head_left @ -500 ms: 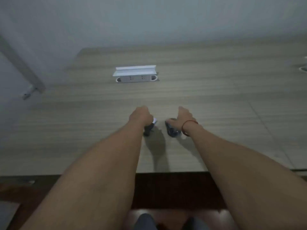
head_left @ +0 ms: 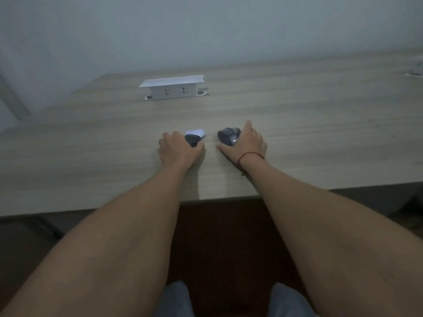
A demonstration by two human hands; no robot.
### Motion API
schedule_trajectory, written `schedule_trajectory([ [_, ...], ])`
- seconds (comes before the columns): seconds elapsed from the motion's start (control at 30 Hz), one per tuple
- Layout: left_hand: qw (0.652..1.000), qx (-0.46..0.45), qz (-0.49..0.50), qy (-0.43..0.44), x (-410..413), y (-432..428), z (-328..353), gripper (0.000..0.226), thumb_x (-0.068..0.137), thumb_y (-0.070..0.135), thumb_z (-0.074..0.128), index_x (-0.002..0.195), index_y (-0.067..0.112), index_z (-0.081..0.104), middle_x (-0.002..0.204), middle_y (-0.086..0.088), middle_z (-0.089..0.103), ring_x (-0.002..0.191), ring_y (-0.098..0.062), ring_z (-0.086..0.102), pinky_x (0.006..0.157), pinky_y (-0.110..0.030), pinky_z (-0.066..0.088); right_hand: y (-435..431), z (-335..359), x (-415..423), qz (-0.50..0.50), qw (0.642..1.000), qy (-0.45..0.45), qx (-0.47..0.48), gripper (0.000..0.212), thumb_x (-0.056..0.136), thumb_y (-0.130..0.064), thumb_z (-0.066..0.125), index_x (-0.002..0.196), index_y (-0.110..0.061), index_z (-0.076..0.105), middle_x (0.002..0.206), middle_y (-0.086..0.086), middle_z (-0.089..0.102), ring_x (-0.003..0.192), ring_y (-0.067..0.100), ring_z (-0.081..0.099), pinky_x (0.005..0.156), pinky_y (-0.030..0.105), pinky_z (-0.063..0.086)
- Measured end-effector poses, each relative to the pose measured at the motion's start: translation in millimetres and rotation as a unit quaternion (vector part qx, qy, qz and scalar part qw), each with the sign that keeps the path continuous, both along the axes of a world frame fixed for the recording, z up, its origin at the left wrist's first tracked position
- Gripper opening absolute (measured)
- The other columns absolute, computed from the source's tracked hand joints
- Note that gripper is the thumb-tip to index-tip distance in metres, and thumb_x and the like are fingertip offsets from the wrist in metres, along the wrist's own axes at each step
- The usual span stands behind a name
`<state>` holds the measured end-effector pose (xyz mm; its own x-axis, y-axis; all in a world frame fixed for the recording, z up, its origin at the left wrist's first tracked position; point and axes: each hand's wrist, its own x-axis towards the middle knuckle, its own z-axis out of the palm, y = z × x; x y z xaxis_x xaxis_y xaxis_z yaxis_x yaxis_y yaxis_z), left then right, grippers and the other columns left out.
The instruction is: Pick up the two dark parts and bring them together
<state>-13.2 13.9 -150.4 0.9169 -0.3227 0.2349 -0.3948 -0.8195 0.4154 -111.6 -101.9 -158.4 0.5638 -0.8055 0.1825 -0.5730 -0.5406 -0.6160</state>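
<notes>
My left hand point(head_left: 179, 148) rests on the wooden desk point(head_left: 297, 124) and grips a small dark object with a white end point(head_left: 194, 135); what it is stays unclear. My right hand point(head_left: 248, 143), with a red string round the wrist, lies over a dark computer mouse point(head_left: 227, 136) and holds it from the right side, thumb on the desk at its near edge. The two objects sit a short gap apart near the middle of the desk.
A white pop-up socket box point(head_left: 172, 88) stands raised from the desk further back. A grey wall rises behind the desk. A round fitting point(head_left: 414, 74) sits at the far right. The desk's front edge runs just below my forearms; my knees show beneath.
The view has tilted, so the desk and both hands appear shifted in the frame. My right hand now lies further over the mouse. My left hand keeps its grip.
</notes>
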Motion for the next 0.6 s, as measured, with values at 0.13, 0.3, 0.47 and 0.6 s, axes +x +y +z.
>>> schedule_trajectory([
  [0.13,1.0,-0.029,-0.003,0.01,-17.0,4.1,-1.1,0.051,0.087,0.047,0.056,0.119,0.007,0.056,0.131,-0.016,0.048,0.122,-0.034,0.046,0.097,-0.041,0.042,11.7,1.7,-12.7,0.02,0.999,-0.026,0.037,0.099,0.072,-0.046,0.073,0.147,-0.009,0.021,0.139,0.013,0.05,0.129,0.033,0.046,0.11,0.042,0.037],
  [0.3,0.988,-0.137,-0.066,0.037,-18.0,10.8,-3.5,0.034,0.091,0.034,0.058,0.113,0.008,0.056,0.12,-0.014,0.059,0.113,-0.032,0.054,0.091,-0.04,0.043,11.3,4.0,-24.9,0.046,0.996,-0.042,0.06,0.1,0.067,-0.045,0.078,0.146,-0.012,0.026,0.142,0.011,0.046,0.133,0.031,0.042,0.109,0.042,0.039],
  [0.47,0.962,-0.252,-0.088,0.056,-10.0,15.3,11.8,0.025,0.097,0.019,0.046,0.111,0.002,0.059,0.117,-0.019,0.062,0.11,-0.032,0.056,0.091,-0.036,0.044,9.1,6.7,-22.0,0.061,0.991,-0.042,0.112,0.104,0.063,-0.044,0.081,0.147,-0.022,0.023,0.14,0.006,0.052,0.128,0.031,0.049,0.107,0.048,0.041],
  [0.6,0.942,-0.322,-0.056,0.077,-19.5,4.9,27.0,0.028,0.096,0.022,0.043,0.11,0.0,0.054,0.114,-0.02,0.06,0.106,-0.034,0.057,0.088,-0.039,0.046,7.1,6.4,-22.3,0.085,0.987,-0.048,0.128,0.103,0.06,-0.043,0.083,0.145,-0.028,0.027,0.141,-0.003,0.053,0.129,0.03,0.048,0.109,0.048,0.039],
])
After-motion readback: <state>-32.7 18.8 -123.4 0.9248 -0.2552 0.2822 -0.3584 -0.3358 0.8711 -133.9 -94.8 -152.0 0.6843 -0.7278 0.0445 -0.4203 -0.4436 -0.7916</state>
